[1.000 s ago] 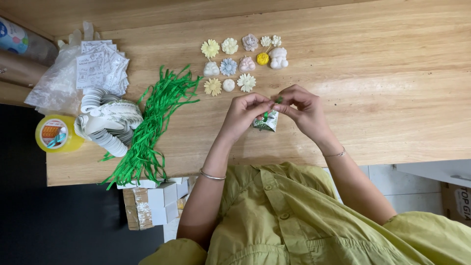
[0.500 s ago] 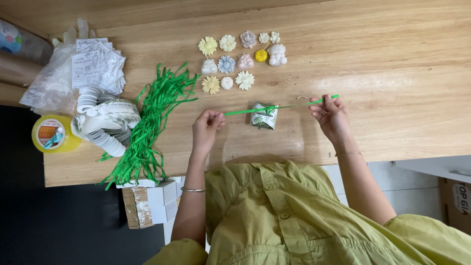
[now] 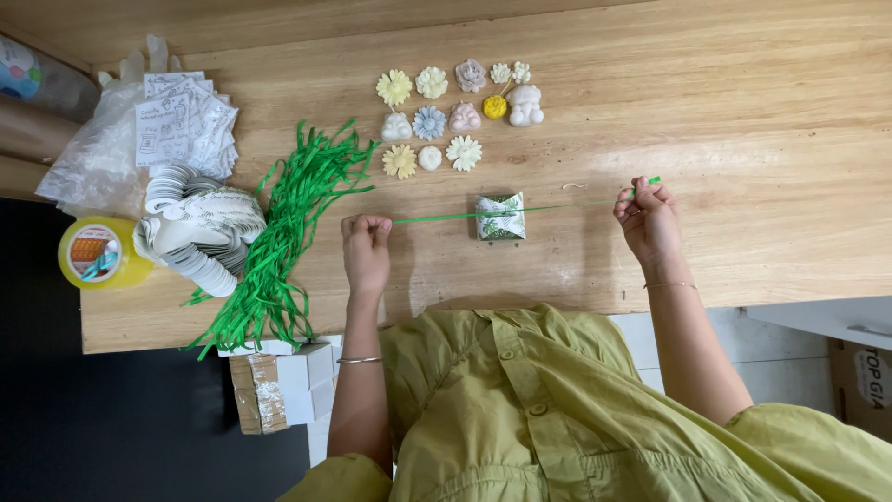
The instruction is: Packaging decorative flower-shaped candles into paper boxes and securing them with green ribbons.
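A small square packet point(image 3: 501, 217) wrapped in white paper with a green leaf print lies on a wooden table point(image 3: 762, 112), just right of the frame's centre. A thin green strip point(image 3: 437, 218) runs across the packet, pulled nearly straight between two hands. The hand at centre left point(image 3: 367, 251), the person's right, has its fingers pinched shut on one end of the strip. The hand at right point(image 3: 649, 218), the person's left, is curled closed round the other end, which pokes out above its knuckles. Both wrists wear thin bangles, and both forearms rise from the bottom of the frame, well apart, out of olive green sleeves.

Bare wood lies open to the right of the packet and above the right-hand hand. The table's near edge runs just below the hands, close to the person's chest.

Above the packet, near it, sits a cluster of small moulded flowers and figures point(image 3: 460, 116) in pale yellow, white, blue and pink. At left, a loose heap of green shredded strips point(image 3: 279, 242) reaches the table's lower edge. Further left are curled white paper labels point(image 3: 200, 223), a stack of printed sheets point(image 3: 181, 125) on clear plastic, and a yellow tape roll point(image 3: 98, 253) at the table's corner
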